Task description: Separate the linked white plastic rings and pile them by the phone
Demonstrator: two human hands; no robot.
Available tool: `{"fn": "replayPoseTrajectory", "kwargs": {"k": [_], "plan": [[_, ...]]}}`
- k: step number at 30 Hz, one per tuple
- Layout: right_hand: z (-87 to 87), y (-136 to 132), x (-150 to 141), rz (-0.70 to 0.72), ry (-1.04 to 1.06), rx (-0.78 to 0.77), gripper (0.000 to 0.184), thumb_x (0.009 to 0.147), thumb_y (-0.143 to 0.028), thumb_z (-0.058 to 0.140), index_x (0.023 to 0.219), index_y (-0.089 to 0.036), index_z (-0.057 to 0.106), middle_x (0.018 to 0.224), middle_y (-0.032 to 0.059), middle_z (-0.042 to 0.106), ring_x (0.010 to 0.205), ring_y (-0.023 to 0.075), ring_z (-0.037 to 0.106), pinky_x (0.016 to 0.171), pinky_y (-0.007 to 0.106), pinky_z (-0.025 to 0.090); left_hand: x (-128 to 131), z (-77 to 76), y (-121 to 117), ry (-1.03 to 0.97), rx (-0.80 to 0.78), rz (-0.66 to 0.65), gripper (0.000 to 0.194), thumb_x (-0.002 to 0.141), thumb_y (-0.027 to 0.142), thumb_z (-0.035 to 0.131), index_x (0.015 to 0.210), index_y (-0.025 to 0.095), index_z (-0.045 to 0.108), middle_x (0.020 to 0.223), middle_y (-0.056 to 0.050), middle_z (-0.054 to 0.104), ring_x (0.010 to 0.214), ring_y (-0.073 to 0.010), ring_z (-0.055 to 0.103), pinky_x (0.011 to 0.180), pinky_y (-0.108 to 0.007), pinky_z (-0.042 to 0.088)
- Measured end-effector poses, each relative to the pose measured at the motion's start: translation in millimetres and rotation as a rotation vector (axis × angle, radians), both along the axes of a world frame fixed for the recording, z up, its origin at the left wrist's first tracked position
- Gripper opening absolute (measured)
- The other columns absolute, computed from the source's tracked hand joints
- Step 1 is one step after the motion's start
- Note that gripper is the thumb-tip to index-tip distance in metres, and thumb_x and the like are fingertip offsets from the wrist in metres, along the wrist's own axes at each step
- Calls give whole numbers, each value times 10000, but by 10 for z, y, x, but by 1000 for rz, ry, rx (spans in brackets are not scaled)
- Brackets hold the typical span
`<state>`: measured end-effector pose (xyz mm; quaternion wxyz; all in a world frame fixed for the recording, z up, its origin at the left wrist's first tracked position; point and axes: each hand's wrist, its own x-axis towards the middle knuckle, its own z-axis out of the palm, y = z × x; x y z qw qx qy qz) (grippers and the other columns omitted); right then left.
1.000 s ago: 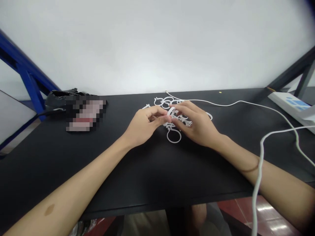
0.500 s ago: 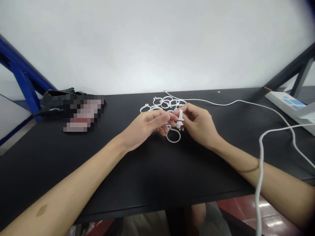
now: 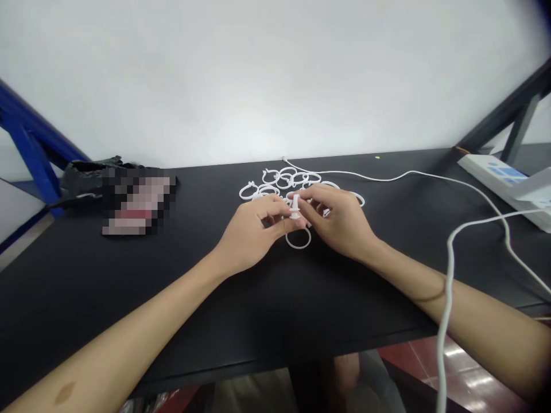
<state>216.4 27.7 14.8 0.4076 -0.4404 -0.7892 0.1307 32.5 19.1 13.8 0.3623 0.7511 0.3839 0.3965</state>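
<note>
Over the black table, my left hand (image 3: 249, 232) pinches the lower, flanged end of a small white plastic piece (image 3: 295, 204) between thumb and fingers. The thumb and fingertips of my right hand (image 3: 346, 221) are closed at the upper part of the same piece, which stands roughly upright. Around and behind the hands lies a loose pile of white plastic rings (image 3: 247, 198) with little clasps; the hands hide part of it. Just below the fingertips one larger ring (image 3: 298, 247) shows; whether it is joined to the held piece I cannot tell.
A black plastic bag (image 3: 81, 179) and a blurred-out flat packet (image 3: 138, 203) lie at the left. One white cable (image 3: 365, 176) runs along the back, and another (image 3: 450, 275) crosses in front of my right forearm. At the right sits a white and blue box (image 3: 495, 178).
My left thumb and fingers have closed on the white piece, having been loosely beside it before. The piece sits slightly further left, between both hands. The view has shifted a little.
</note>
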Motion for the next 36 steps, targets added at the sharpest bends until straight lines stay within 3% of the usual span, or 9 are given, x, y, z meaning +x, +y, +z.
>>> {"fn": "replayPoseTrajectory", "kwargs": {"k": [5,9,14,18,21,24,26,31,36], "plan": [[50,-36,23,144,17,182,233,960,-264,519,1142,-180,639,927,57,614,778,143,575,700,301,504,-36,-30,57,108,238,149,187,874,309,689,730,189,688,720,24,588,662,-111,524,622,-243,417],[49,-71,25,253,-54,233,199,917,-277,620,1089,-179,633,893,33,598,721,119,575,680,277,514,-62,-71,79,227,457,139,122,889,199,648,770,183,673,696,28,555,634,-106,503,591,-235,405],[31,-65,18,215,-119,283,75,932,-213,590,974,-174,638,857,24,624,718,110,592,643,242,498,-50,-74,52,278,631,156,262,900,185,609,648,173,542,635,35,478,629,-110,477,583,-233,407],[47,-68,6,163,-118,298,74,936,-200,589,932,-155,647,812,17,641,681,98,583,619,227,471,-34,-34,26,292,652,171,222,902,209,605,694,180,532,662,35,491,651,-112,497,611,-242,437],[46,-62,-6,97,-94,281,65,928,-205,607,892,-161,639,800,8,665,656,95,568,614,228,457,-36,-20,13,270,594,214,93,864,235,653,875,180,579,830,3,559,752,-127,548,677,-260,487],[35,-44,-11,68,-75,237,65,927,-205,610,880,-166,634,803,6,683,654,100,571,622,234,453,-54,-31,17,289,496,223,371,828,285,702,1153,179,558,1112,-62,582,932,-168,587,776,-303,526],[29,-33,-10,70,-66,216,65,930,-206,605,892,-163,635,819,13,691,668,105,580,629,238,454,-70,-47,31,339,452,179,453,849,315,688,1257,199,528,1195,-64,591,1012,-187,594,845,-333,528],[30,-35,0,77,-64,198,67,937,-219,596,913,-174,638,853,17,698,683,112,579,642,249,458,-103,-67,75,398,490,128,344,880,382,674,1167,207,599,1079,-21,666,997,-186,610,890,-338,509],[42,-52,10,157,-92,131,162,936,-195,565,1075,-167,643,911,26,684,685,103,589,652,248,475,-121,-84,96,435,570,149,324,887,435,656,1089,186,613,1001,-29,675,927,-191,611,840,-336,505]]}}
